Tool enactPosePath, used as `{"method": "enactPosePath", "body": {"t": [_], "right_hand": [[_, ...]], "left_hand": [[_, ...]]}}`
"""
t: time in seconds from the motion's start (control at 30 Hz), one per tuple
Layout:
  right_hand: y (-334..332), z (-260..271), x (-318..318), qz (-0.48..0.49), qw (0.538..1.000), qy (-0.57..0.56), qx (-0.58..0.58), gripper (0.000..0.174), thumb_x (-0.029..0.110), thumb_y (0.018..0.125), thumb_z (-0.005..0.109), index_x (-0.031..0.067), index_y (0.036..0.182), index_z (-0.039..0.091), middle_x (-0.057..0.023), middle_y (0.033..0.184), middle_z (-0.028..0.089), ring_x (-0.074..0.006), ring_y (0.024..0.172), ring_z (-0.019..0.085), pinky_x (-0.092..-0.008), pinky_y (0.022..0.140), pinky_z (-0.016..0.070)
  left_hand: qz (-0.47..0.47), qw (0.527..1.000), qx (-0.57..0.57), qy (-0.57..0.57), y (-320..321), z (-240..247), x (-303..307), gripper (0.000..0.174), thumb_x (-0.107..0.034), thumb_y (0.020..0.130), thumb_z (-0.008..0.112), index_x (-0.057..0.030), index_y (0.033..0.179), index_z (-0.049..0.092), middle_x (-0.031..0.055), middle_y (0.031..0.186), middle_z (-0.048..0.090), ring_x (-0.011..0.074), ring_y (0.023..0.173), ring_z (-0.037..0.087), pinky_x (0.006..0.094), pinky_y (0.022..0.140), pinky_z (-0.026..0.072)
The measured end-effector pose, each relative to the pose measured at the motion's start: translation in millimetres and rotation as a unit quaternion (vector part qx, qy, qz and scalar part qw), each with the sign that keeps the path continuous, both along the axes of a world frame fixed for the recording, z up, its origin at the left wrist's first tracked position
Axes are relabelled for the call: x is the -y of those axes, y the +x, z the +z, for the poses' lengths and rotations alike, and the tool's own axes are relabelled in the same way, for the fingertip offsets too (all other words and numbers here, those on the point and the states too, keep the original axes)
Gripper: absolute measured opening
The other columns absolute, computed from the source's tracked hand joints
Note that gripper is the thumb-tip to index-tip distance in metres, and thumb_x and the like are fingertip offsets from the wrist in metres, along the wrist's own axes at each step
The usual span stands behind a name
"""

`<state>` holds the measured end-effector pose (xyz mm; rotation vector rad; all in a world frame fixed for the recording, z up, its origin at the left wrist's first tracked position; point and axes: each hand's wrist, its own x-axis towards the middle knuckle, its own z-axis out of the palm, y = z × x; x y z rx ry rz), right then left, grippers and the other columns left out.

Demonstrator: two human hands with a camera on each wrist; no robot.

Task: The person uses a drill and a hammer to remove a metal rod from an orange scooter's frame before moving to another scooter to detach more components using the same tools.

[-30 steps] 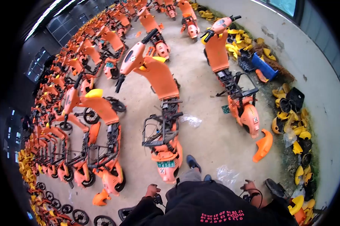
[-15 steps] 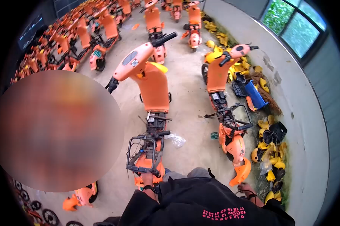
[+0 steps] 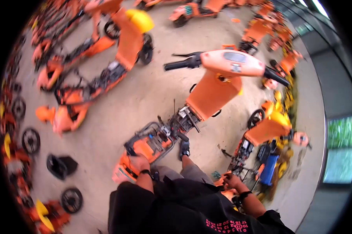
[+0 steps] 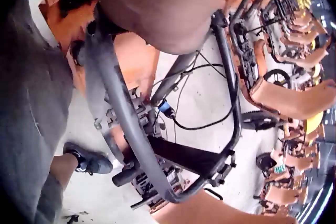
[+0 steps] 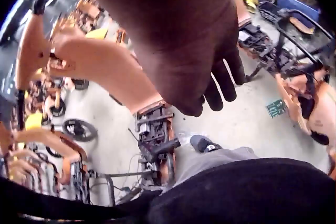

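My left hand (image 3: 139, 163) rests at the black rear rack (image 4: 123, 106) of the nearest orange scooter (image 3: 215, 93); I cannot tell how far its fingers close. My right hand (image 5: 184, 40) is open and empty, fingers loosely extended. The scooter stands before my legs, handlebar (image 3: 232, 63) at its far end. Loose wheels (image 3: 72, 200) lie leftward.

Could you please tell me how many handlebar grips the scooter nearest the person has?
2. In the head view, one black grip is at the left end of the handlebar cover, and the other grip is at its right end. Both are in plain sight.
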<state>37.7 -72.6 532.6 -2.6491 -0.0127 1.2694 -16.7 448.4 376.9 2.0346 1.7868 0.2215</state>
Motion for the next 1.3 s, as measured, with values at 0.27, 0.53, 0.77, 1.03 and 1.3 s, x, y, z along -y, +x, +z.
{"method": "enactPosePath", "body": {"t": [0.27,0.53,0.77,1.03,1.3], "right_hand": [[250.7,-170.2,-42.0,0.239,0.965,-0.007,-0.105,0.049,0.038,0.089,0.061,-0.0015,0.117,0.061,-0.0204,0.111,0.067,-0.0349,0.104,0.064,-0.0399,0.092,0.0493],[393.2,-420.7,-216.3,0.304,0.944,-0.109,0.062,0.058,0.038,0.085,0.066,-0.0048,0.122,0.053,-0.0262,0.11,0.065,-0.0421,0.104,0.062,-0.0477,0.09,0.0492],[447.7,-635.7,-164.9,0.487,0.823,-0.005,0.292,0.099,0.044,0.092,0.059,-0.0149,0.144,-0.002,-0.0322,0.131,0.052,-0.0423,0.119,0.054,-0.0417,0.103,0.0423],[384.7,-478.0,-252.8,0.19,0.973,-0.029,0.129,0.069,0.039,0.082,0.068,-0.0022,0.129,0.039,-0.0221,0.111,0.057,-0.0324,0.098,0.059,-0.0426,0.083,0.0466],[264.9,-455.7,-327.5,0.05,0.998,-0.02,0.017,0.095,0.062,0.076,0.072,-0.0077,0.133,0.041,-0.028,0.127,0.056,-0.0371,0.117,0.056,-0.0409,0.1,0.0424]], "left_hand": [[0.093,0.989,-0.112,-0.03,9.9,-16.9,3.5,0.04,-0.038,0.088,0.057,-0.0004,0.099,0.048,0.0241,0.091,0.063,0.0421,0.081,0.065,0.0521,0.069,0.0523],[0.114,0.973,-0.193,-0.06,18.8,-14.8,-0.3,0.043,-0.036,0.087,0.06,0.0002,0.107,0.046,0.0255,0.099,0.061,0.0451,0.085,0.063,0.0529,0.073,0.0509],[0.118,0.973,-0.189,-0.057,10.4,-23.3,2.2,0.047,-0.035,0.085,0.063,0.0006,0.112,0.049,0.0245,0.095,0.063,0.0438,0.079,0.064,0.052,0.07,0.0508],[0.117,0.975,-0.181,-0.048,12.4,-18.0,2.6,0.044,-0.037,0.082,0.065,-0.0019,0.102,0.047,0.0244,0.091,0.062,0.0446,0.078,0.063,0.0527,0.068,0.0508],[0.108,0.976,-0.18,-0.062,8.3,-20.4,-0.4,0.047,-0.039,0.083,0.065,-0.0027,0.105,0.046,0.0231,0.094,0.061,0.0434,0.08,0.064,0.0518,0.068,0.0521]]}}
